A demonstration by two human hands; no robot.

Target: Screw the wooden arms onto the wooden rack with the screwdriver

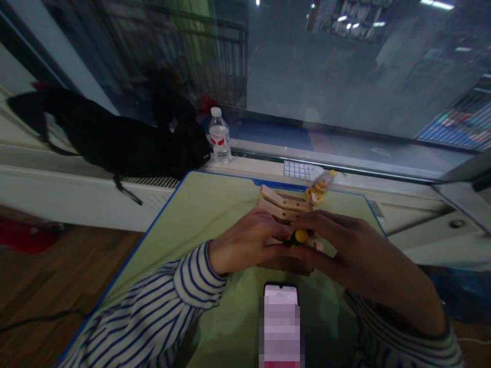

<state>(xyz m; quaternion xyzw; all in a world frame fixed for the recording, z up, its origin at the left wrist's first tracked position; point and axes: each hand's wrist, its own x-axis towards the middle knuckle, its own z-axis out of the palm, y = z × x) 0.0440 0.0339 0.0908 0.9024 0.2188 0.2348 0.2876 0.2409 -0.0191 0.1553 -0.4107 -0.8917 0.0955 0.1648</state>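
Note:
A screwdriver (pixel 300 236) with a yellow and black handle stands nearly end-on to my view, its tip hidden below. My left hand (pixel 251 240) comes in from the left, thumb and forefinger closed at the black part of the handle. From the right, my right hand (pixel 341 243) has its thumb and fingers around the yellow end. Under both hands lies a light wooden assembly (pixel 274 207) of angled pieces with dark round holes. Much of the wood is covered by my fingers.
A phone (pixel 281 294) lies on the table (pixel 180 225) in front of the wood. Behind it a small bottle with a yellow cap (pixel 324 184) leans over. On the window sill stand a water bottle (pixel 220 138) and a black bag (pixel 126 143).

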